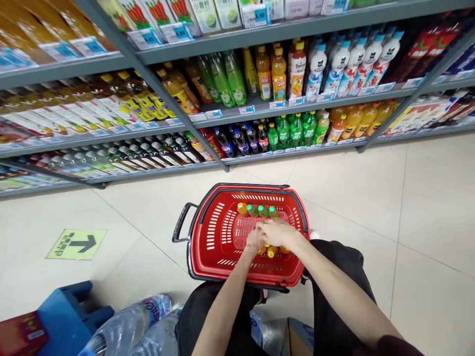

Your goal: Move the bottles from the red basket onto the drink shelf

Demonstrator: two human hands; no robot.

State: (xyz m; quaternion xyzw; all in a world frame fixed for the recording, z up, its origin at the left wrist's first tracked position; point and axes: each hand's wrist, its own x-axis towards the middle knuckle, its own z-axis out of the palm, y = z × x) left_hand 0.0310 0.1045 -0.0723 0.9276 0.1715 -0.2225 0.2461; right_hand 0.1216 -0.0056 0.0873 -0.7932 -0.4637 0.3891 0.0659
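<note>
Red plastic, head view: a basket [202, 252] surrounds both hands, and from where I stand its long axis runs crosswise to the forearms, the black handle [181, 222] projecting well off on the left hand's outer side. The left hand [255, 239] and right hand [276, 231] meet inside, touching, the right overlapping the left at the fingers. The fingertips are tucked from sight; whether either grip is wide, narrow or closed upon a bottle, I cannot tell. Beyond the grip, beside the far wall, lies a row: one orange bottle [242, 208] and three green-capped bottles [263, 211], seemingly upright, ranked along the basket's long axis. The right hand is the nearer to the green end, which sits just past its knuckles. On the near side of the grip, partly covered by it, are yellow-capped bottles [272, 252], their long axes hard to judge. Farther beyond, shelving [289, 30] carries drinks.
</note>
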